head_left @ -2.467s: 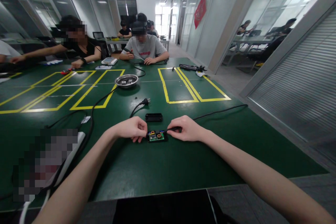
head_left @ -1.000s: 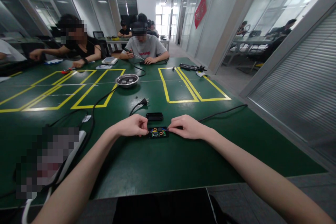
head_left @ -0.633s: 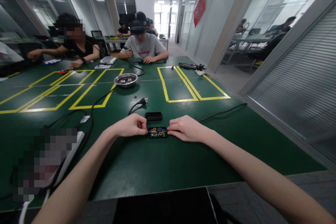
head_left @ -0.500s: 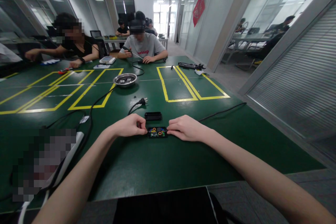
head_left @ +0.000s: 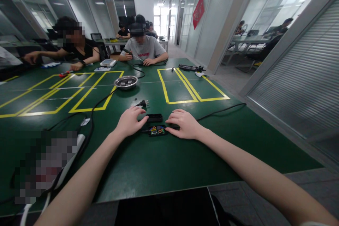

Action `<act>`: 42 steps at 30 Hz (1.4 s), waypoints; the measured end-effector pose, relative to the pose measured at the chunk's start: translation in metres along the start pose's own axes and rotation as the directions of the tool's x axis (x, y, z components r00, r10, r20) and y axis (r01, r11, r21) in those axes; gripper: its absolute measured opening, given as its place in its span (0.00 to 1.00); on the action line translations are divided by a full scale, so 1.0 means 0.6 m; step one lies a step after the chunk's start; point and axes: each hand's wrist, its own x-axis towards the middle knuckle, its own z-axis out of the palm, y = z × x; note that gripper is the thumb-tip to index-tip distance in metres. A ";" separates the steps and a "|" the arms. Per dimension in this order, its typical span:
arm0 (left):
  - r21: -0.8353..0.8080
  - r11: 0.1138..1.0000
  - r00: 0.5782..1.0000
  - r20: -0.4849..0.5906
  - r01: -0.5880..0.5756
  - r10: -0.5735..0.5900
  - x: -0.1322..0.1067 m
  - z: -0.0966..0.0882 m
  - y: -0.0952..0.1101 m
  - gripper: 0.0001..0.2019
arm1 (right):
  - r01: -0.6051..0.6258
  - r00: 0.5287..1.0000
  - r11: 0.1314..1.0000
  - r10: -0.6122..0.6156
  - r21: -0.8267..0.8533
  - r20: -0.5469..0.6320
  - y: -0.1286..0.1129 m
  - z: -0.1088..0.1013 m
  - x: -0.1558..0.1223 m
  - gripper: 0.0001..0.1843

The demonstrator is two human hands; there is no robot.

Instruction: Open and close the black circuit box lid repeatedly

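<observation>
A small open black case [head_left: 157,130] lies on the green table, with a circuit board, copper-coloured rings and blue wires showing inside. Just behind it rests an empty black cover half [head_left: 154,117]. My left hand [head_left: 131,122] is open, thumb and fingers apart, beside the left end of the cover. On the other side my right hand [head_left: 184,123] is open too, its thumb tip close to the case's right end; whether it touches cannot be told. A black mains plug [head_left: 143,103] lies behind my left fingers, and a black cable [head_left: 222,111] runs off to the right.
A metal bowl [head_left: 126,82] with small metal parts stands farther back. Yellow tape frames [head_left: 182,102] mark the table. At left are a white power strip [head_left: 70,162] and cables. Across the table a co-worker [head_left: 144,47] holds a tool; another person [head_left: 79,46] sits at left.
Both hands have let go of the ends of the open case and opened. My left hand has shifted up and left, toward the cover. The case stays on the table.
</observation>
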 end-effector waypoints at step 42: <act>-0.705 0.663 0.949 0.316 0.250 -0.022 0.001 -0.003 -0.001 0.18 | -0.317 0.885 0.511 0.463 0.799 0.056 -0.010 0.033 0.007 0.13</act>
